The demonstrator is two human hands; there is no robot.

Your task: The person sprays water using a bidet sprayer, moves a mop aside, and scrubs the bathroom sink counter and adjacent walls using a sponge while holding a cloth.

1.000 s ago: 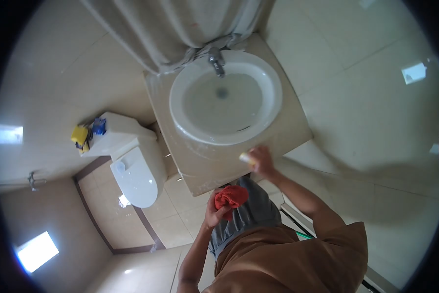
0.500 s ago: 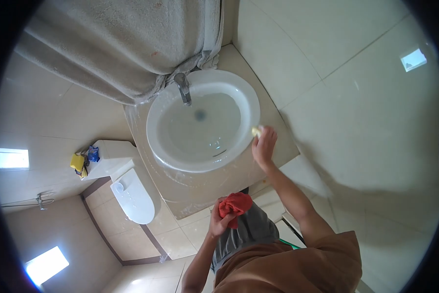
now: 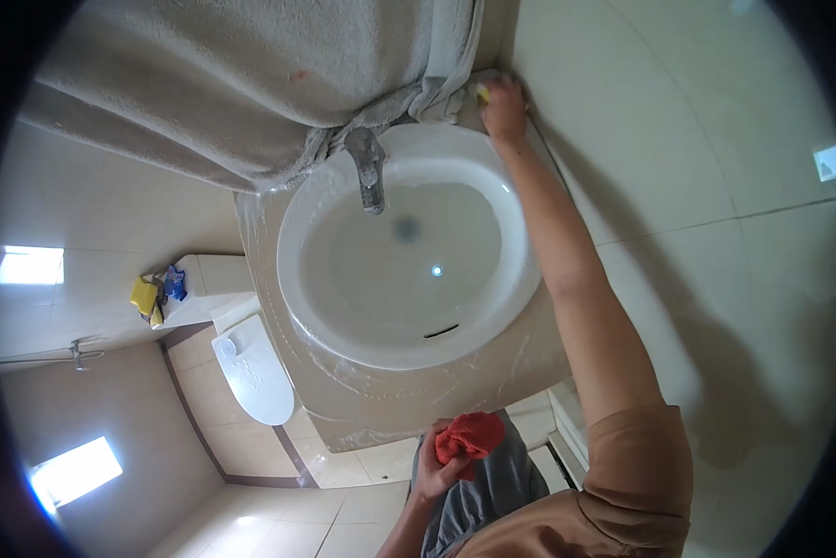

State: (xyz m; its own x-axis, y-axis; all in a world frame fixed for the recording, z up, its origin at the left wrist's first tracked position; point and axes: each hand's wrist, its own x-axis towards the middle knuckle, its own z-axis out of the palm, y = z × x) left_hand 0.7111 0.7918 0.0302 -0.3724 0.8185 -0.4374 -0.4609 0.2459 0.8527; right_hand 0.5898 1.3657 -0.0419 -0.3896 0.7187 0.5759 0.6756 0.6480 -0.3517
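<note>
A crumpled red cloth is bunched in my left hand, whose fingers are wrapped round it in front of my body. My right arm reaches along the right side of the washbasin. At the back right corner of the countertop, my right hand is closed on a small yellow piece; only its edge shows, so its exact kind is unclear. The basin holds water under a metal faucet. Whitish streaks mark the beige countertop.
A grey towel hangs behind the basin, its lower edge bunched near the faucet and my right hand. Tiled wall borders the counter on the right. To the left stands a toilet, with yellow and blue packets on its tank.
My right hand has moved from the basin's right front rim to the back corner by the towel, carrying the yellow piece. My left hand still grips the red cloth. The view has shifted slightly.
</note>
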